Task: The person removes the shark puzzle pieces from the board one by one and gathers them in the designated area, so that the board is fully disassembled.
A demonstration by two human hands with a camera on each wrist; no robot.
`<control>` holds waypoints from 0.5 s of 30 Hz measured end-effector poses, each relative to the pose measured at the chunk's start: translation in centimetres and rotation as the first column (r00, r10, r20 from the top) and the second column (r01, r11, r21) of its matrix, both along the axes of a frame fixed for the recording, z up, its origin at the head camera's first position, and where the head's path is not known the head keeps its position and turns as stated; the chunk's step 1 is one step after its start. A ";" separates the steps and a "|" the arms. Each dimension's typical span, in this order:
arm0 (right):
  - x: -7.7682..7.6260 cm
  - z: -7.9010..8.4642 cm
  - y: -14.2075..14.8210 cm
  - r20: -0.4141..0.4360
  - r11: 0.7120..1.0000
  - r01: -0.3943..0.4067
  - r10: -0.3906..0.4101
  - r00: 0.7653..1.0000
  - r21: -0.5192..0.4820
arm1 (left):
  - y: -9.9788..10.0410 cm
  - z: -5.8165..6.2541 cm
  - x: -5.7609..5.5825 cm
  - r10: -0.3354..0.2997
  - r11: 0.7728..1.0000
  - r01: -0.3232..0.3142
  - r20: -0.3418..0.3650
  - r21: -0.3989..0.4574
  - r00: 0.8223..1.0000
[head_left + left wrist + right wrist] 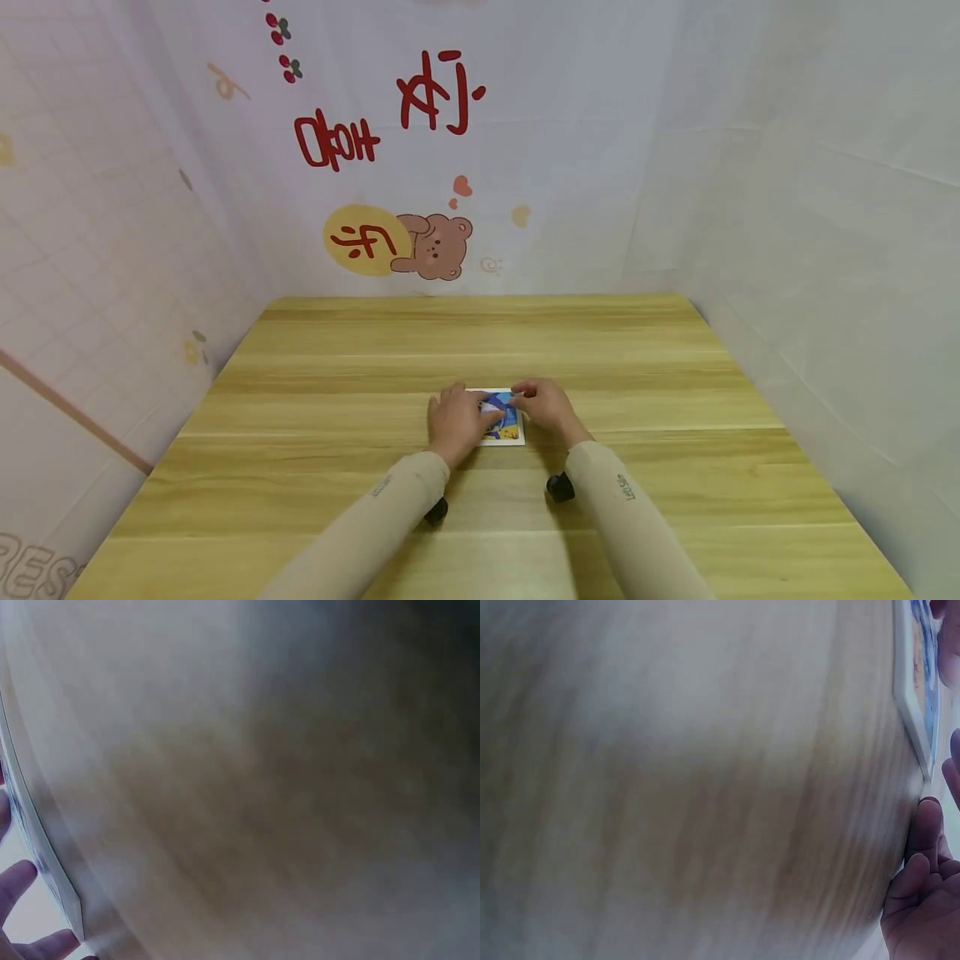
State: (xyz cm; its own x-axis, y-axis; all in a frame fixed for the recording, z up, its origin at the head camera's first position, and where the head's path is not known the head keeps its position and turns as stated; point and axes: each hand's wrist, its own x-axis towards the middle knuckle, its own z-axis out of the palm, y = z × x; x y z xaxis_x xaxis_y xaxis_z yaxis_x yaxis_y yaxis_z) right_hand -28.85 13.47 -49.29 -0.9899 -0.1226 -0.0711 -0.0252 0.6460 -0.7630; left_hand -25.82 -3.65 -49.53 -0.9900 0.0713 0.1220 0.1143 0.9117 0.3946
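Note:
A small flat picture board (519,432) lies on the wooden table, with a white border and a blue and yellow cartoon picture. My left hand (456,421) rests over its left side, thumb reaching across the picture. Fingers (16,885) appear beside the board's edge (49,859) in the left wrist view. At the upper right corner is my right hand (547,406), thumb and forefinger close together there. Its lower fingers (928,825) are bent near the table, just beyond the board's corner (911,712). Whether anything sits between its fingertips is too small to tell.
The wooden table (360,367) runs back to a white cloth backdrop (570,167) with red characters and a printed bear (442,246). White cloth also hangs at left and right. Dark wrist devices (560,487) sit under both sleeves.

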 end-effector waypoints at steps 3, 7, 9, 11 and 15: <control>0.0 -0.2 -0.1 0.003 1.000 0.000 0.000 1.000 0.007 | 0.0 -0.1 0.0 0.007 1.000 -0.007 0.020 -0.027 1.000; -0.1 -0.2 -0.1 0.012 1.000 0.003 -0.003 1.000 0.023 | 0.1 0.0 -0.2 0.002 1.000 -0.001 0.038 -0.031 0.999; -0.1 -0.1 -0.1 0.011 1.000 -0.001 0.000 1.000 0.026 | 0.1 0.1 -0.2 0.000 1.000 0.001 0.044 -0.027 0.999; -0.1 0.0 0.0 0.008 1.000 -0.007 0.007 1.000 0.027 | 0.1 0.3 -0.2 -0.001 1.000 0.002 0.049 -0.031 0.999; 0.0 -0.2 0.0 0.005 0.999 -0.013 0.013 1.000 0.037 | 0.1 0.4 0.0 -0.003 0.999 0.005 0.052 -0.044 0.999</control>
